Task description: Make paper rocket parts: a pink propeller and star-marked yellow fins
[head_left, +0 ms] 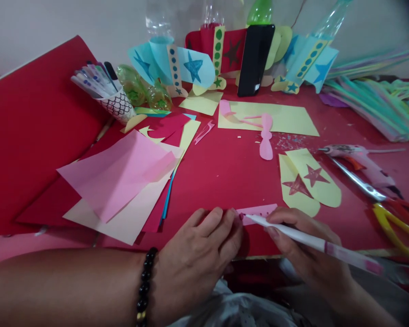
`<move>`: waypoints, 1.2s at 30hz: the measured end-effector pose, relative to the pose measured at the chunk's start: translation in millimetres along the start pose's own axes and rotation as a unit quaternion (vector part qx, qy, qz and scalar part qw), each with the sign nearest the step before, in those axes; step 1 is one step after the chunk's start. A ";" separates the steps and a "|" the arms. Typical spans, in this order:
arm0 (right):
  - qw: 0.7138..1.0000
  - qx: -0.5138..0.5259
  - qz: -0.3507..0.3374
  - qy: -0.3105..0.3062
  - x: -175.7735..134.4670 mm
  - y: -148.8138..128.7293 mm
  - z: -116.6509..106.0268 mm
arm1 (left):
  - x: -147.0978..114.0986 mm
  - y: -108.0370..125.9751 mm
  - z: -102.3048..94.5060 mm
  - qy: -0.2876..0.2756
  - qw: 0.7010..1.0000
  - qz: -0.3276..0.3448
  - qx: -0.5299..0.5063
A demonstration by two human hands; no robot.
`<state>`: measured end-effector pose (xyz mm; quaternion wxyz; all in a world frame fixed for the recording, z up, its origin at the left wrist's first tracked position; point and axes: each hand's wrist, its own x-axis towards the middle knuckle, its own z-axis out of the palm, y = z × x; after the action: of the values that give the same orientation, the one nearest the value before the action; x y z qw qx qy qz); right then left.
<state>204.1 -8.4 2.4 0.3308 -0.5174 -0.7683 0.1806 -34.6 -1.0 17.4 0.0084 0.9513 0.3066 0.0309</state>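
A narrow pink paper strip (265, 210) lies near the table's front edge, with a row of small dark pink marks along it. The curled fingers of my left hand (199, 254) press its left end onto the table and hide that part. A white felt-tip pen with a pink end (303, 237) is pinched in my right hand (313, 261), its tip touching the strip by a dark pink dot. Just beyond my right hand lie two rounded yellow paper pieces (296, 202) bearing dark red stars. A pink paper bow-like cutout (266, 136) rests farther back.
Coloured paper sheets (119, 172) are piled at left, beside a tilted cup of markers (117, 106). Decorated bottles (160, 45) and a black phone (255, 61) stand behind. At right are yellow-handled scissors (364, 184), a glue gun (364, 163) and pastel strips (371, 106).
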 end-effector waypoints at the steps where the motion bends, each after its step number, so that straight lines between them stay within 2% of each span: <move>1: 1.000 -0.004 0.001 -0.001 0.8 -0.8 0.3 | 0.4 -0.3 0.2 -0.002 1.000 0.000 0.000; 12: 0.999 0.011 -0.020 -0.031 5.3 -5.0 -1.5 | 0.5 -0.1 0.2 -0.005 1.000 0.009 0.008; 17: 1.000 -0.015 -0.001 0.005 2.1 -4.2 -0.1 | 0.4 -0.7 1.5 -0.020 1.000 0.014 -0.005; 22: 0.999 0.006 -0.022 -0.024 3.4 -4.4 0.5 | 0.8 -1.0 1.6 -0.023 1.000 0.012 -0.008; 26: 1.000 -0.006 -0.016 0.001 3.9 -4.5 1.3 | 1.4 -1.2 2.2 -0.023 1.000 0.013 -0.004; 30: 0.999 0.002 -0.018 -0.027 3.8 -4.6 1.1 | 1.6 -1.0 1.9 -0.017 1.000 0.014 0.000; 34: 1.000 -0.007 -0.011 -0.004 3.4 -5.4 -0.2 | 1.6 -1.0 1.8 -0.020 1.000 0.014 0.002; 36: 1.000 -0.001 -0.019 -0.018 3.2 -5.7 -0.3 | 1.8 -1.4 2.4 -0.017 1.000 0.016 0.001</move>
<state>199.7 -7.8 7.2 0.3197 -0.5001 -0.7838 0.1826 -33.8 1.1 15.0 0.0120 0.9565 0.2909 0.0149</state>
